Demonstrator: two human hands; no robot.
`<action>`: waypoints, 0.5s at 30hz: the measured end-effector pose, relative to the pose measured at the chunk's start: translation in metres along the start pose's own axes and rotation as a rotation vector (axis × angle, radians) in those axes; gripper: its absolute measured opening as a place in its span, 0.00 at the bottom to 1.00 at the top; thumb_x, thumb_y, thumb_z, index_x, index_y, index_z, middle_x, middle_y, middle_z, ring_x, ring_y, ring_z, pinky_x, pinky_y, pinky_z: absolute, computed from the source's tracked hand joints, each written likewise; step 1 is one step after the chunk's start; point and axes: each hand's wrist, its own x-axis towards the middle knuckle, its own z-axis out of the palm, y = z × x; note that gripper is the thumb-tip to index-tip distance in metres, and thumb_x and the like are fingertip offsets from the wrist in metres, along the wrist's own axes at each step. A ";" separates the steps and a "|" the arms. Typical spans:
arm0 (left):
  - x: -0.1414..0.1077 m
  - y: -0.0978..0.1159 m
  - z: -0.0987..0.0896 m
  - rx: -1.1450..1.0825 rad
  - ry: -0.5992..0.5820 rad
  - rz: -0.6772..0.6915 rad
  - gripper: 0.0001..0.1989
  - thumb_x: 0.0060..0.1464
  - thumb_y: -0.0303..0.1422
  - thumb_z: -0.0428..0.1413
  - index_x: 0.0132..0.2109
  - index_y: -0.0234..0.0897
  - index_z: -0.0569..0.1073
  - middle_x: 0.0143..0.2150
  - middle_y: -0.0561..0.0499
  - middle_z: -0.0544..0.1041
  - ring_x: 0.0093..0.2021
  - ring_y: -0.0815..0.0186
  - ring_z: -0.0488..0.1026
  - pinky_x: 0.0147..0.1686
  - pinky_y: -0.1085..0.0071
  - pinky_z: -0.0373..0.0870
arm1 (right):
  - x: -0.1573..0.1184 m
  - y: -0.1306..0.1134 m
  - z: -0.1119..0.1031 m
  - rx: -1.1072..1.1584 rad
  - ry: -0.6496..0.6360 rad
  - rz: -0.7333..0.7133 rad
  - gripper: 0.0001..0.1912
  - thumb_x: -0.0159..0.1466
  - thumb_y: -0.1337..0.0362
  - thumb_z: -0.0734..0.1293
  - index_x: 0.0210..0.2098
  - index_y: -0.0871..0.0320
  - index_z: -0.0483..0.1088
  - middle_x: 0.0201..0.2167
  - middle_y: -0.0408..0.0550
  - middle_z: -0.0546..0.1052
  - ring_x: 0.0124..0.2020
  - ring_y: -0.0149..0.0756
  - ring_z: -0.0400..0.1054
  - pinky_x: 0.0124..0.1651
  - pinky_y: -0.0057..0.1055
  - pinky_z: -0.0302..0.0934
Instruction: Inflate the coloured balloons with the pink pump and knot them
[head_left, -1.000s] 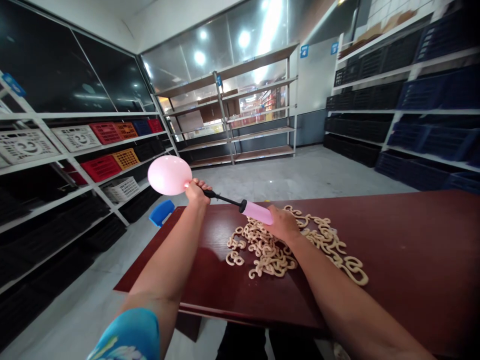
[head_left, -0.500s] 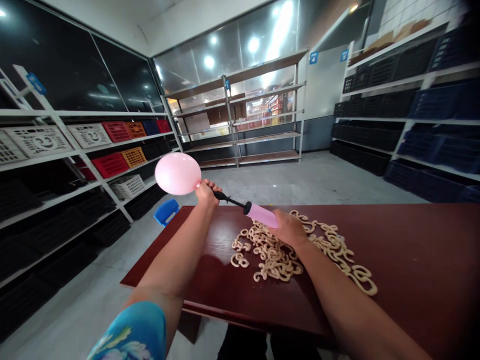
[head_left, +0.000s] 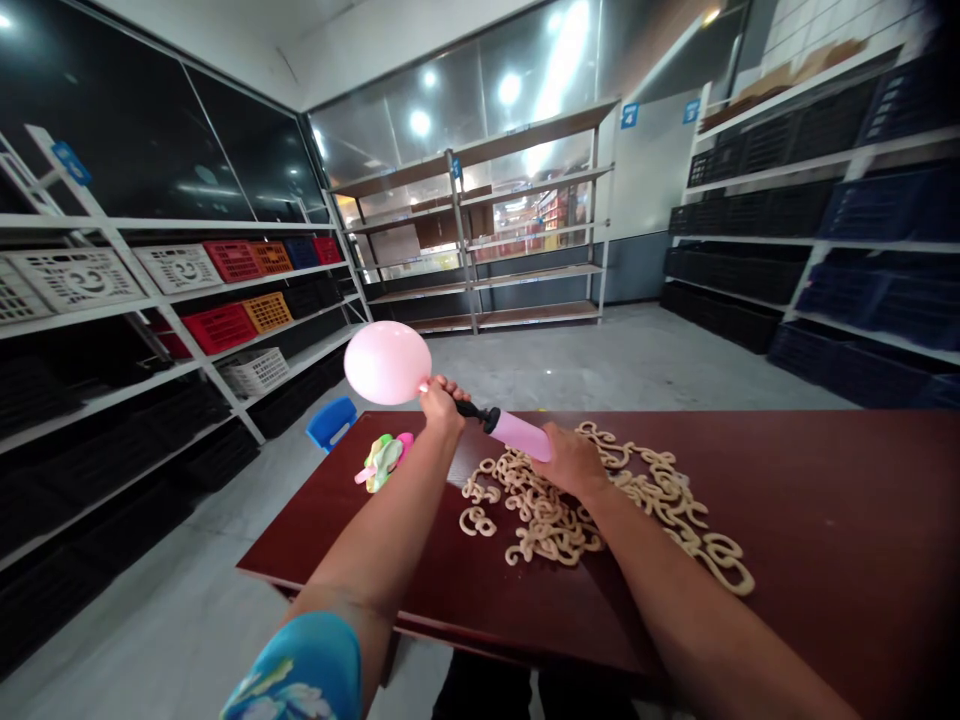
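A round pink balloon [head_left: 388,362], swollen with air, juts out to the left of my left hand [head_left: 442,403]. That hand is closed at the balloon's neck and the black nozzle end of a balloon pump [head_left: 523,436]. My right hand [head_left: 574,461] is wrapped round the pump's pink barrel. The black shaft between the two hands is mostly pushed in. Below the pump, twisted beige rings and curls [head_left: 551,515] lie heaped on the table; my right hand and forearm hide part of them.
Several limp, uninflated balloons [head_left: 384,460] lie on the dark red table [head_left: 825,500], left of my left forearm. A blue chair [head_left: 331,423] stands past its left corner. Shelves with crates [head_left: 225,330] line the left side, and more racks stand behind and right.
My left hand has moved right and slightly down with the balloon, closer to my right hand, so the pump is shorter. The limp balloons on the table have come into view.
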 end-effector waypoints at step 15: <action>0.046 0.094 -0.008 0.030 0.040 0.113 0.07 0.46 0.22 0.43 0.25 0.38 0.53 0.17 0.59 0.50 0.13 0.75 0.49 0.16 0.76 0.49 | 0.006 0.007 -0.002 0.037 -0.057 0.049 0.18 0.51 0.59 0.66 0.41 0.57 0.65 0.33 0.49 0.74 0.35 0.38 0.67 0.36 0.30 0.53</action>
